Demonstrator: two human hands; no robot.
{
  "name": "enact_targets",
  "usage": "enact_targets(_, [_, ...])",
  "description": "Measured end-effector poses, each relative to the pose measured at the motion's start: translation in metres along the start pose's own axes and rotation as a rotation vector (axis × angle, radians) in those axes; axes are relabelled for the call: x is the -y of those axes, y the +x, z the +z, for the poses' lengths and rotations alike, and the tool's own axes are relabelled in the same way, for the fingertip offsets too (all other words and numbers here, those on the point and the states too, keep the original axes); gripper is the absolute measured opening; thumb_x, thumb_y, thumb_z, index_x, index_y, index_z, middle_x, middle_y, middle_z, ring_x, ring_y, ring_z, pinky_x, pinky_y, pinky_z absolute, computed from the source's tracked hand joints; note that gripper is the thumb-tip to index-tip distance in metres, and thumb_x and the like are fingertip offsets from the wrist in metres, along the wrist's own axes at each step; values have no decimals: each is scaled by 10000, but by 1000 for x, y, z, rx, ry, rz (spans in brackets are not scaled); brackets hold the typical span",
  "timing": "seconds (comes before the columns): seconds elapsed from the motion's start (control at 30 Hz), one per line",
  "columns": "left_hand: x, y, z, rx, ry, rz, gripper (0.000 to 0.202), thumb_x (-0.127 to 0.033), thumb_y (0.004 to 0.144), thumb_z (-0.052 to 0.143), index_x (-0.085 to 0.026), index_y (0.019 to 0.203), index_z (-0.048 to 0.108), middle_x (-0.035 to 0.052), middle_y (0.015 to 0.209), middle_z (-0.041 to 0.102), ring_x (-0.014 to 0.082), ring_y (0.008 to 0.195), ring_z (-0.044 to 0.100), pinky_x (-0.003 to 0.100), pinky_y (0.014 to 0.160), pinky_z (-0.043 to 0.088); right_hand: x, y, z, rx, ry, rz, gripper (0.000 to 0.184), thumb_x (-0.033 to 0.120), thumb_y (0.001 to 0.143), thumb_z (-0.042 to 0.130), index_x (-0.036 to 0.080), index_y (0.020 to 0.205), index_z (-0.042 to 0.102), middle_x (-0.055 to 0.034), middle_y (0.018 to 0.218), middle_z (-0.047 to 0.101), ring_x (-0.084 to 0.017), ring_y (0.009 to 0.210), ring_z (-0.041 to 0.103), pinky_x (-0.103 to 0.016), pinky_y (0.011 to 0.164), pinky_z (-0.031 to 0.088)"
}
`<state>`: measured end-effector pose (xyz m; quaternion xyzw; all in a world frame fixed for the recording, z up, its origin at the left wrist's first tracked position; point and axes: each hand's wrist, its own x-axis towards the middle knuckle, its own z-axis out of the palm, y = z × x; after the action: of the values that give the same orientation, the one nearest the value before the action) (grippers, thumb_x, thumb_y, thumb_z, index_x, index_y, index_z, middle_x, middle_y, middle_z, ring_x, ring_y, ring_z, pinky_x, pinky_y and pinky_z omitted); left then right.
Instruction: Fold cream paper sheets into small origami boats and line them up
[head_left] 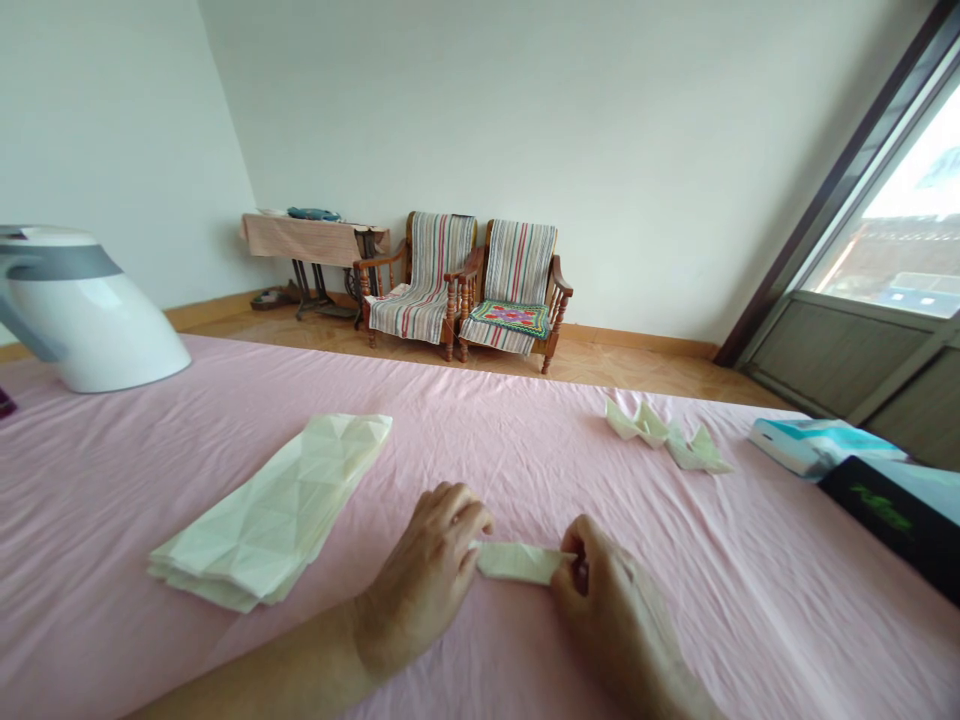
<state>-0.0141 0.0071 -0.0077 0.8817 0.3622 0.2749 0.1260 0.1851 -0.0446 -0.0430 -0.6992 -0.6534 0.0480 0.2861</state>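
A narrow folded strip of pale green paper (519,563) lies between my hands, low over the pink cloth. My left hand (431,560) has its fingers curled and closed on the strip's left end. At the other end, my right hand (604,590) pinches the paper between thumb and bent fingers. Left of my hands is a stack of creased pale green paper sheets (277,515), marked with triangular fold lines. Beyond my right hand stand two folded paper boats (636,424), close together, with pointed tips.
A pink tablecloth (480,430) with wrinkles covers the table. The white and grey jug (112,310) stands at the left. At the right edge are a blue and white tissue pack (817,445) and a black box (892,520). Two wooden armchairs (512,280) stand beyond the table.
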Motion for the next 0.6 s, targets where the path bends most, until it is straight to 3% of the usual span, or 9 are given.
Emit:
enact_targets(0.13, [1,-2,-5,152,50,234,202,-4,872,504,-166,756,539,9,779,570,181,769,510,292,724,387,0,-2,1,-35,-11,-23,120,128,781,436,243,758,410,45,593,527,-148,523,517,-259,517,250])
enact_targets(0.23, [-2,-4,-13,214,140,308,137,-50,903,513,-165,894,587,19,817,595,190,769,520,320,745,378,-1,-2,0,-21,2,-13,125,127,774,439,244,746,407,44,588,527,-151,522,513,-258,514,249])
enact_targets(0.43, [-7,-6,-19,180,310,498,299,-114,944,489,-168,1234,541,48,866,620,207,795,537,399,830,350,-6,1,3,-26,9,-16,117,129,769,452,241,774,420,39,619,540,-152,542,524,-245,513,271])
enact_targets(0.6, [-9,-7,-20,160,363,505,326,-124,926,487,-170,1245,537,56,879,610,219,820,529,428,873,314,-13,2,1,-61,41,-54,112,123,760,462,233,777,454,26,637,553,-152,546,539,-235,501,312])
